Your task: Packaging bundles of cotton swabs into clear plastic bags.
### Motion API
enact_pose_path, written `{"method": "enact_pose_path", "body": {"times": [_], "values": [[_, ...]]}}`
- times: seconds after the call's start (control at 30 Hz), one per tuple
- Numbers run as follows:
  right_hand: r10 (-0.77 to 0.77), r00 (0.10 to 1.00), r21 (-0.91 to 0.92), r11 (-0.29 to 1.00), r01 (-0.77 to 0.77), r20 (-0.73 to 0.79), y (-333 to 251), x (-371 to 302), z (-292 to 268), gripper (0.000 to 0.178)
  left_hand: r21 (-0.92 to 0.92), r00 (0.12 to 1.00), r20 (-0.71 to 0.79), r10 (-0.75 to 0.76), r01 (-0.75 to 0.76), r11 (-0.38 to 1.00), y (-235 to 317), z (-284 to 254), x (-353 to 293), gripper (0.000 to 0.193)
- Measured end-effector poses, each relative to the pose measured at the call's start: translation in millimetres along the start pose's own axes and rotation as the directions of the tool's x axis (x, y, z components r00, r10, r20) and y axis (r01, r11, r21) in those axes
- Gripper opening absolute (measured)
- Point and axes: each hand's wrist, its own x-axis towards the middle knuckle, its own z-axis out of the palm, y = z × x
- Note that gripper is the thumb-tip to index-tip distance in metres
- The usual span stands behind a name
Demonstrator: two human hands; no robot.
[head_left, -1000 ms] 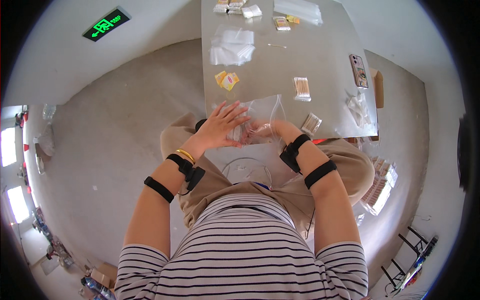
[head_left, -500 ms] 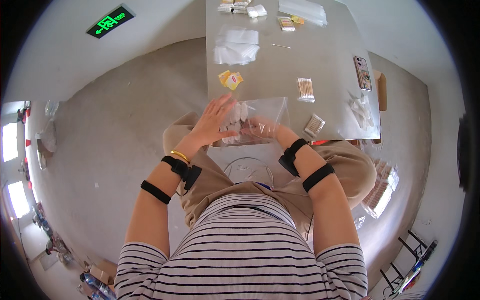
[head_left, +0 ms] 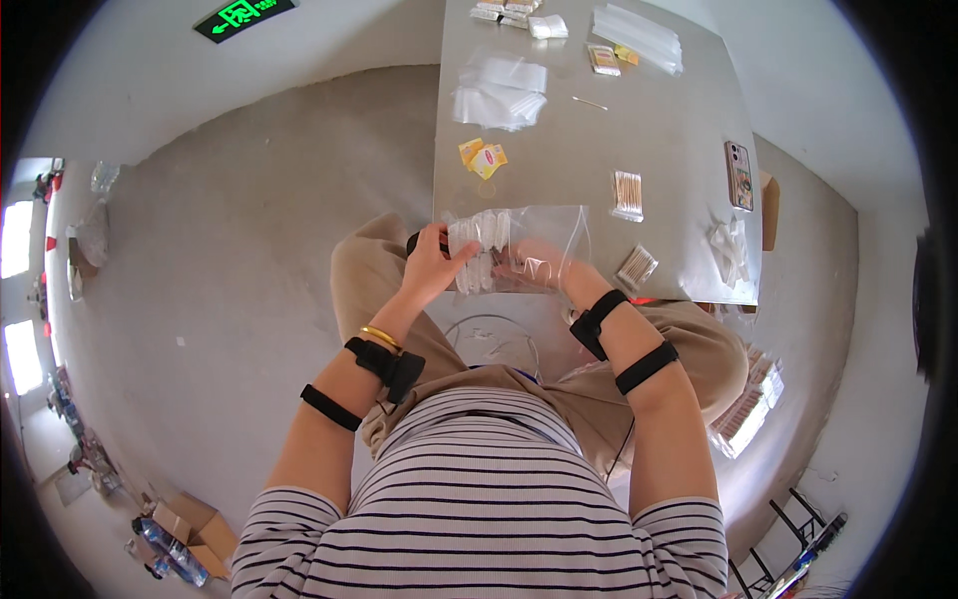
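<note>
At the table's near edge lies a clear plastic bag (head_left: 554, 232) with several packs of white-tipped cotton swabs (head_left: 489, 230) in its left part. My left hand (head_left: 433, 268) is closed on the bag's left end, its thumb over the packs. Through the film I see my right hand (head_left: 534, 263), fingers bent against the packs' right side; whether it is inside the bag or behind it is unclear. A small black thing (head_left: 414, 243) shows beside my left fingers, its kind hidden. Just right of the bag is a swab pack (head_left: 637, 267), and another swab pack (head_left: 627, 195) lies farther off.
Yellow cards (head_left: 483, 158) and a stack of clear bags (head_left: 501, 92) lie on the table's left side. A single cotton swab (head_left: 590, 103) is mid-table. On the right are a phone (head_left: 738, 176) and crumpled film (head_left: 730, 250). More packs and long bags (head_left: 639, 40) lie at the far end.
My left hand was spread flat above the bag; now its fingers have closed on the bag's left end. The black thing has come into sight there. The view has shifted slightly.
</note>
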Motion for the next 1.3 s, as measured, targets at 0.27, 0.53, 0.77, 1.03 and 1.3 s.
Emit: {"method": "enact_pose_path", "body": {"times": [0.27,0.53,0.77,1.03,1.3], "values": [[-0.023,0.999,0.013,1.0,0.023,-0.042,6,3,1,0.043,0.224,1.0,-0.005,0.021,-0.019,0.974,5,1,6,0.083],[-0.108,0.992,-0.068,0.992,0.104,-0.062,28,10,8,0.033,0.434,0.874,-0.094,0.477,-0.395,0.81,32,4,-13,0.077],[0.044,0.999,0.017,0.999,-0.044,0.012,22,14,4,0.023,0.393,0.839,0.04,0.543,-0.513,0.763,25,14,-6,0.081],[0.025,0.999,0.295,0.956,-0.012,-0.042,24,-5,-18,0.025,0.385,0.829,0.063,0.556,-0.535,0.752,25,12,-5,0.08],[0.138,0.979,0.623,0.782,-0.013,-0.153,39,6,-8,0.048,0.365,0.837,0.095,0.54,-0.533,0.763,26,10,-6,0.08]]}}
